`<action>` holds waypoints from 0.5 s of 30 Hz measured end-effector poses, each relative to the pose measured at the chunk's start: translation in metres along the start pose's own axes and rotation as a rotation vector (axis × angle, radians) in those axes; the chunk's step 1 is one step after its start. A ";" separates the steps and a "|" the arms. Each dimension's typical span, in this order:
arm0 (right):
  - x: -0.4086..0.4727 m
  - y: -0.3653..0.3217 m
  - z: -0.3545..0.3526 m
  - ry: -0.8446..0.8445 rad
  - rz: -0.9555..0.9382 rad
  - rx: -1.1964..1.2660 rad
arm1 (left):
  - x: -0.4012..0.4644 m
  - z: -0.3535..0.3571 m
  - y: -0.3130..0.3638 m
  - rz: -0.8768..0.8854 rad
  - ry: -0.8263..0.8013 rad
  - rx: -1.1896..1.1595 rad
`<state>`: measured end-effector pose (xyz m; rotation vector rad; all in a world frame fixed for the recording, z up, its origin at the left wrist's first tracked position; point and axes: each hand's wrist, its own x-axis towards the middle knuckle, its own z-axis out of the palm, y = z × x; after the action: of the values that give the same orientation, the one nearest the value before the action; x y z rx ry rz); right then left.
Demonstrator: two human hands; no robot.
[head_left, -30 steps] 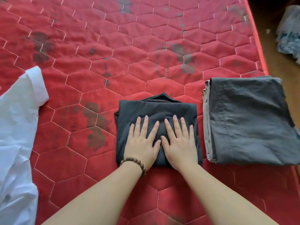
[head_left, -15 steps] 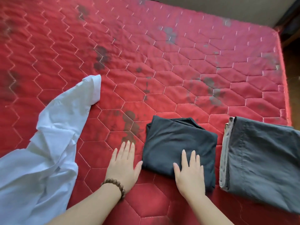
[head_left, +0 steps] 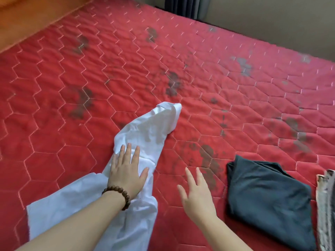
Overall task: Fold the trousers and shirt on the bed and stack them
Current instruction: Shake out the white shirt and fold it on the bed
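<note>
A crumpled white shirt [head_left: 145,131] lies unfolded at the lower left of the red quilted bed [head_left: 126,69], one sleeve stretching up toward the middle. My left hand [head_left: 126,171], with a bead bracelet at the wrist, rests flat on the shirt with its fingers straight. My right hand [head_left: 196,193] hovers over bare mattress just right of the shirt, fingers spread and holding nothing. A folded dark grey garment [head_left: 268,196] lies to the right of that hand. At the right edge, a sliver of another folded grey garment [head_left: 326,205] shows.
The mattress carries dark worn patches [head_left: 174,84] across its middle. A wooden headboard [head_left: 36,17] runs along the upper left. A beige wall [head_left: 272,20] and a dark curtain [head_left: 184,6] stand behind the far edge.
Both hands have left the folded dark garment and moved left. My left hand now lies on the white shirt. The view has swung left and up, pushing the folded pieces toward the right edge.
</note>
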<state>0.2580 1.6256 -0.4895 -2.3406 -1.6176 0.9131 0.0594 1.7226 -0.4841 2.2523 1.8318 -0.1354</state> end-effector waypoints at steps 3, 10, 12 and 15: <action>0.023 -0.051 0.026 -0.014 -0.033 -0.002 | 0.019 0.000 -0.045 -0.007 -0.027 -0.041; 0.104 -0.128 0.057 0.060 -0.005 -0.005 | 0.088 0.002 -0.112 0.058 -0.058 -0.122; 0.125 -0.136 0.054 0.096 0.015 -0.019 | 0.109 0.003 -0.119 0.100 -0.075 -0.139; 0.155 -0.141 0.040 0.196 0.111 -0.013 | 0.140 0.005 -0.113 0.152 -0.091 -0.196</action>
<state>0.1596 1.8124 -0.5190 -2.4620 -1.4352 0.6687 -0.0207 1.8759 -0.5337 2.1997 1.5501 -0.0292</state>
